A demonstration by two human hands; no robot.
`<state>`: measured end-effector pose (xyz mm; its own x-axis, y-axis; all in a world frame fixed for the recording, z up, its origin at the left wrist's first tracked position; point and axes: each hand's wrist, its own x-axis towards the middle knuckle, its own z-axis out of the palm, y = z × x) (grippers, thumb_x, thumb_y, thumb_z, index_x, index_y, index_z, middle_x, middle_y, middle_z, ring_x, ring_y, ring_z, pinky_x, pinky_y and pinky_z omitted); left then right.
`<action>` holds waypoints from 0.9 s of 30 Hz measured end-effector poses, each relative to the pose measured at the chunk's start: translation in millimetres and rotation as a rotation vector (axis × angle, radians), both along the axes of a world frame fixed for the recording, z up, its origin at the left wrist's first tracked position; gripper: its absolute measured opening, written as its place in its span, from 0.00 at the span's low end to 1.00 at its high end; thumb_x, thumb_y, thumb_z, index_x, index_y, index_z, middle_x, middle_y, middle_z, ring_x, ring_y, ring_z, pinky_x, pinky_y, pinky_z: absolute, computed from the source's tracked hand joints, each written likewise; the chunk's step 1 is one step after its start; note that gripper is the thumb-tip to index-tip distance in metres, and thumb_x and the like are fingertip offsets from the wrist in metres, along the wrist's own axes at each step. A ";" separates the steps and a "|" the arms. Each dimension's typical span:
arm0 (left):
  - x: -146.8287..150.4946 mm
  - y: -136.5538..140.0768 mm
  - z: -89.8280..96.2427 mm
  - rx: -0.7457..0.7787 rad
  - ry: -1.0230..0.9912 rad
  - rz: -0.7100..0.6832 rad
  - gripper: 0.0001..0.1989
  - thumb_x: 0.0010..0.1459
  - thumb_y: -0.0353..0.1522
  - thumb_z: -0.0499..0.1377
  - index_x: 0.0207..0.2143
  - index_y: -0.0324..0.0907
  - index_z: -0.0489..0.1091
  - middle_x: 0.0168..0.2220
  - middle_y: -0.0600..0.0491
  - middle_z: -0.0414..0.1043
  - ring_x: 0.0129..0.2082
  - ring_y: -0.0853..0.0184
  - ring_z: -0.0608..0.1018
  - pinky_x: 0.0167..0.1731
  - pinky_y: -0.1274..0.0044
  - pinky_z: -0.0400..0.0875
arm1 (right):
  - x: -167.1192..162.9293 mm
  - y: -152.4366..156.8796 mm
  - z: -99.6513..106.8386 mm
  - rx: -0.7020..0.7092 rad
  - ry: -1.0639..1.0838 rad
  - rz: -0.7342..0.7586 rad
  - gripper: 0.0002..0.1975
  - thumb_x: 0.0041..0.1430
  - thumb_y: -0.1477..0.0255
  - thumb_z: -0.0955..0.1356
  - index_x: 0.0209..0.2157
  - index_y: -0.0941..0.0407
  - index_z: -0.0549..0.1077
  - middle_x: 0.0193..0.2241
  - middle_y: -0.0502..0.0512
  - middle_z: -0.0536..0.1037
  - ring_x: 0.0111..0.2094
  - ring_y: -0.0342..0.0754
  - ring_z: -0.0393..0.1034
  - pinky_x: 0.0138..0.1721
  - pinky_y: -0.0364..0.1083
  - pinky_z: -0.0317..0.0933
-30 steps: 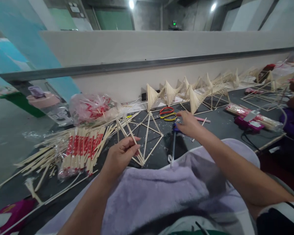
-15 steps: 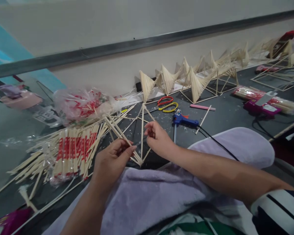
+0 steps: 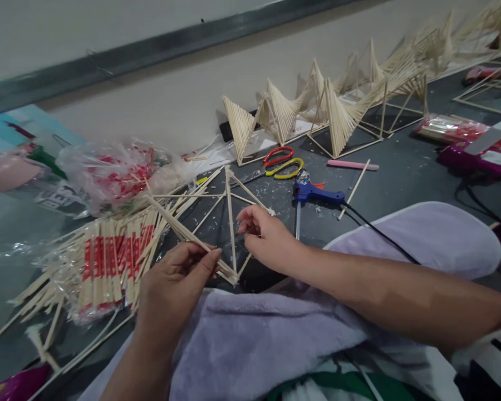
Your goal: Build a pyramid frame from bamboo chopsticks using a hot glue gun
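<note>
A frame of glued wooden sticks (image 3: 232,223) stands at the table's near edge in front of me. My left hand (image 3: 181,273) pinches its left side, where several sticks lie close together, between thumb and fingers. Just right of the frame's upright stick hovers my right hand (image 3: 265,231), its fingers curled inward; whether they hold anything I cannot make out. A blue glue gun (image 3: 317,194) with a glue stick under it lies to the right of that hand. Behind the frame rest scissors (image 3: 290,168) with one red and one yellow handle.
Loose sticks and red-wrapped chopsticks (image 3: 114,262) cover the left of the table. Finished twisted stick models (image 3: 284,114) line the wall. A glue gun cord (image 3: 379,239) crosses to my right. A pink stick (image 3: 353,165) and a purple packet (image 3: 476,159) lie further right.
The view has shifted and tilted. My left hand keeps its pinch as the frame's left side swings lower and further left. My right hand stays near the upright stick, fingers still curled.
</note>
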<state>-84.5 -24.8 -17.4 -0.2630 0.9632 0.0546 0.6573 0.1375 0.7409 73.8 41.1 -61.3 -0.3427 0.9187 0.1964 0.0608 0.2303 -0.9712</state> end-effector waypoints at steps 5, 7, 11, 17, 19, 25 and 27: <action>-1.3 -1.7 -2.7 0.031 0.088 0.001 0.13 0.47 0.41 0.60 0.30 0.41 0.70 0.21 0.56 0.71 0.21 0.70 0.73 0.21 0.81 0.66 | 0.3 -1.1 1.0 0.005 -0.042 0.032 0.18 0.42 0.84 0.59 0.38 0.56 0.62 0.30 0.47 0.69 0.28 0.39 0.62 0.30 0.41 0.57; -1.2 -2.2 -2.6 0.031 0.130 0.007 0.13 0.47 0.42 0.60 0.29 0.41 0.70 0.21 0.56 0.71 0.21 0.71 0.73 0.21 0.81 0.65 | 0.3 -1.6 1.6 0.016 -0.057 0.036 0.18 0.43 0.84 0.59 0.38 0.56 0.63 0.30 0.47 0.69 0.29 0.40 0.62 0.30 0.41 0.57; 0.2 -2.7 -0.8 0.032 0.234 0.015 0.13 0.48 0.43 0.59 0.27 0.41 0.69 0.20 0.57 0.70 0.20 0.71 0.71 0.20 0.81 0.63 | -0.4 -3.0 1.7 0.033 -0.085 0.048 0.16 0.44 0.83 0.60 0.37 0.56 0.64 0.30 0.48 0.70 0.29 0.40 0.63 0.31 0.41 0.57; 6.5 -2.3 6.0 0.066 0.378 0.024 0.12 0.48 0.42 0.59 0.26 0.42 0.68 0.20 0.59 0.69 0.19 0.72 0.71 0.22 0.81 0.62 | -1.0 -8.5 3.9 0.042 -0.122 0.128 0.13 0.46 0.81 0.62 0.36 0.56 0.65 0.30 0.47 0.71 0.28 0.38 0.63 0.29 0.39 0.57; 8.3 -1.9 7.9 0.076 0.397 0.017 0.11 0.48 0.41 0.59 0.26 0.43 0.68 0.21 0.59 0.69 0.20 0.72 0.71 0.22 0.81 0.62 | -2.7 -9.8 3.0 0.042 -0.136 0.138 0.14 0.46 0.80 0.63 0.37 0.56 0.65 0.29 0.46 0.70 0.26 0.38 0.62 0.28 0.39 0.56; 9.1 -3.4 8.2 0.101 0.408 -0.004 0.10 0.50 0.40 0.57 0.25 0.42 0.67 0.20 0.59 0.67 0.20 0.73 0.69 0.22 0.81 0.60 | -11.5 -14.3 0.0 -0.034 -0.108 0.166 0.18 0.45 0.76 0.67 0.40 0.55 0.62 0.27 0.45 0.68 0.25 0.39 0.61 0.25 0.39 0.55; 8.2 -4.2 6.9 0.097 0.400 0.001 0.10 0.50 0.40 0.57 0.25 0.42 0.67 0.19 0.59 0.66 0.19 0.72 0.69 0.22 0.81 0.60 | -9.0 -18.1 6.6 0.019 -0.120 0.052 0.15 0.46 0.75 0.67 0.38 0.56 0.62 0.27 0.47 0.67 0.27 0.40 0.61 0.27 0.40 0.56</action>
<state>-76.3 -29.0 -10.5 -0.2036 0.9484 0.2430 0.8961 0.0806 0.4364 64.8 23.0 -54.7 -0.4116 0.8957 0.1686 0.1635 0.2546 -0.9531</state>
